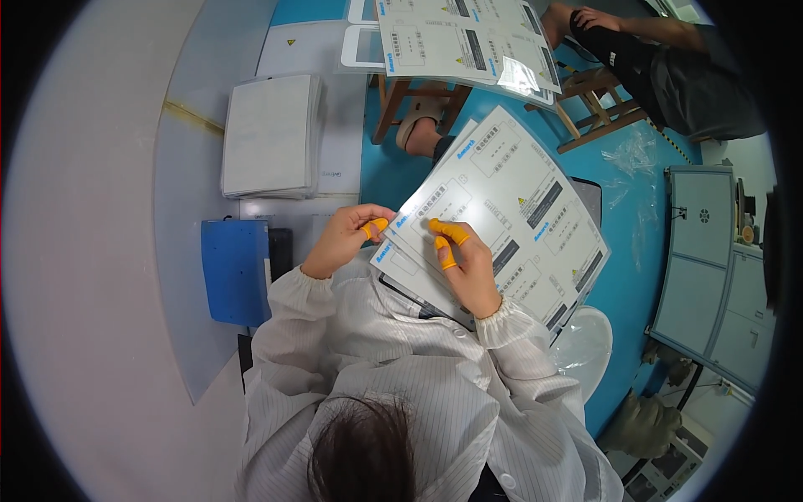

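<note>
A large white printed sheet of labels (502, 201), with blue, black and yellow marks, lies tilted over my lap on top of other similar sheets (401, 266). At its left corner my left hand (345, 238) is closed, with orange finger cots on; it grips the edge of the sheet. My right hand (470, 266) rests over the sheet's near left part. Its orange-capped thumb and finger are bent, with their tips a little apart, and I see nothing between them. Whether those tips press on the sheet, I cannot tell.
More printed sheets (460, 42) lie on a wooden stool (418, 94) ahead. A stack of white sheets (269, 138) and a blue box (234, 272) are at the left. A white bin with a clear liner (585, 343) stands right. Another person (669, 75) sits far right; grey cabinets (698, 251) stand beyond.
</note>
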`<control>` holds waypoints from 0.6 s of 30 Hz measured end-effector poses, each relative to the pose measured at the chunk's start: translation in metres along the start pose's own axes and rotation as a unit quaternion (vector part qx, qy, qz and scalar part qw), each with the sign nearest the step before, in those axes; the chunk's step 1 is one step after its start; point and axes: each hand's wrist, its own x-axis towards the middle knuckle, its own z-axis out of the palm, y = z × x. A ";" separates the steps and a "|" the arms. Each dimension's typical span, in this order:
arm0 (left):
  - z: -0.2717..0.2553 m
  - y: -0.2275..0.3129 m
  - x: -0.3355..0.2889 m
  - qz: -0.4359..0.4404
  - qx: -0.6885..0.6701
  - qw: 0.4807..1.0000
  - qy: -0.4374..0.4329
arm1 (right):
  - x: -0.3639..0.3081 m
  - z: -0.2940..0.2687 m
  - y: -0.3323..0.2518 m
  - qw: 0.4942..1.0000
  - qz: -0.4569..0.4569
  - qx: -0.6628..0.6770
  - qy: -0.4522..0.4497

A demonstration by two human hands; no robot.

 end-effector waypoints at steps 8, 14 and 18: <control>-0.002 0.008 -0.007 -0.003 0.004 1.000 -0.016 | -0.005 0.002 0.011 0.998 0.043 0.051 0.013; 0.004 0.020 -0.010 0.043 0.086 0.995 0.004 | -0.007 0.003 0.009 0.999 0.026 0.028 0.009; 0.014 0.023 -0.009 0.034 0.075 0.997 0.012 | -0.002 0.012 0.000 1.000 0.006 -0.010 0.006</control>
